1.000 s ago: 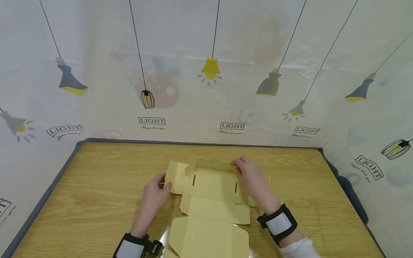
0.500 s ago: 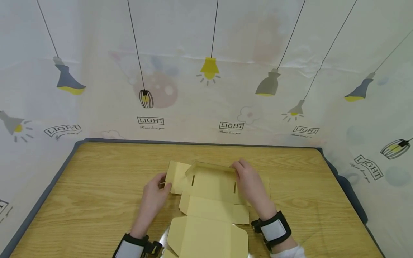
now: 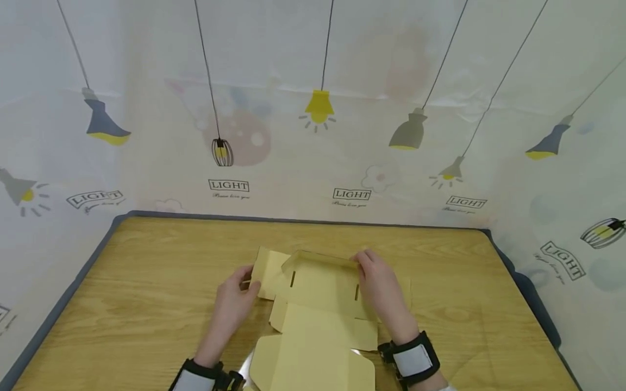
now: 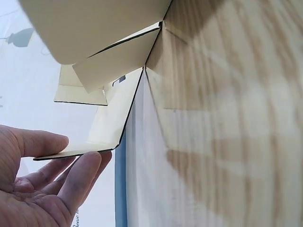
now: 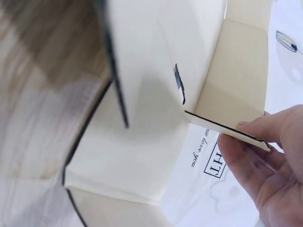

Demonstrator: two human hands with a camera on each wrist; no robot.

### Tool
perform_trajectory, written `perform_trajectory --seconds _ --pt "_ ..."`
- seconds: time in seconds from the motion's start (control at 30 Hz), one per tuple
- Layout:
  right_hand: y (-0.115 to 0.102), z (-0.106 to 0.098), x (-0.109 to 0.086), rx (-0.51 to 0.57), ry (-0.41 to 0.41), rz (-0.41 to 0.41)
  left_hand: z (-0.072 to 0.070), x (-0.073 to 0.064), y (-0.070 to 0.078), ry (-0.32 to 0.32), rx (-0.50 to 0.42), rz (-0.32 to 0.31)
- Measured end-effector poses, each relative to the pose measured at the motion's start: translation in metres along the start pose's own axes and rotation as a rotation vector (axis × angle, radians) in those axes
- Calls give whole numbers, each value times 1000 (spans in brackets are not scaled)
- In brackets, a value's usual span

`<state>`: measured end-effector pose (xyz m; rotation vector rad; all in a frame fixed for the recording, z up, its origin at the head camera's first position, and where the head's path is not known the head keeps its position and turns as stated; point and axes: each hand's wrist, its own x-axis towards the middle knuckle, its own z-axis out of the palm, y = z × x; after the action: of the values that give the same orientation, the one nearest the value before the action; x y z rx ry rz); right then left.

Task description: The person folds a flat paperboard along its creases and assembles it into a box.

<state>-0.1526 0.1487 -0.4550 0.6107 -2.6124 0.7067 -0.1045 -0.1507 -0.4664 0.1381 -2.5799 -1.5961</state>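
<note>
A pale yellow cardboard box blank [image 3: 313, 347], creased and partly folded, lies along the table in front of me. My left hand [image 3: 235, 296] pinches its left side flap [image 3: 271, 271], with the thumb on top and fingers beneath in the left wrist view. At the far edge, a narrow flap [image 3: 320, 259] stands folded up. My right hand [image 3: 383, 288] pinches the right end of that flap between thumb and fingers, as the right wrist view shows. Two short slots [image 3: 293, 279] cut the panel between the hands. The right side flap is mostly hidden behind the right hand.
The wood-grain table [image 3: 161, 282] has a dark grey edge [image 3: 303, 218]. Beyond it hangs a white wall cloth [image 3: 293, 157] printed with lamps. Something shiny [image 3: 248, 364] shows beneath the near part of the cardboard.
The cardboard and both hands sit slightly lower in the head view, which has itself shifted a little. My right wrist has moved a bit left. Both hands keep their grips.
</note>
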Motion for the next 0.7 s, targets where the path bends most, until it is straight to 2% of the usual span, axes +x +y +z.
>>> perform_trajectory --seconds 0.13,0.23,0.3,0.43,0.5,0.53,0.6,0.7 --pt "-1 2 0 3 9 20 -2 -1 3 11 -12 22" --pt "-2 2 1 -1 14 24 -5 -2 8 43 -16 79" --pt "-3 2 1 -5 13 25 -6 -3 12 90 -13 143" --pt "-4 2 0 -2 11 23 -6 -5 18 211 23 324" --pt "-5 1 0 -1 12 20 -5 -6 21 241 31 397" --pt "-5 1 -1 -2 13 17 -4 -7 22 241 33 421" --pt "-6 1 -1 -3 14 12 -2 -8 23 201 27 437" --pt "-9 0 -2 -3 13 2 2 -11 24 105 24 400"
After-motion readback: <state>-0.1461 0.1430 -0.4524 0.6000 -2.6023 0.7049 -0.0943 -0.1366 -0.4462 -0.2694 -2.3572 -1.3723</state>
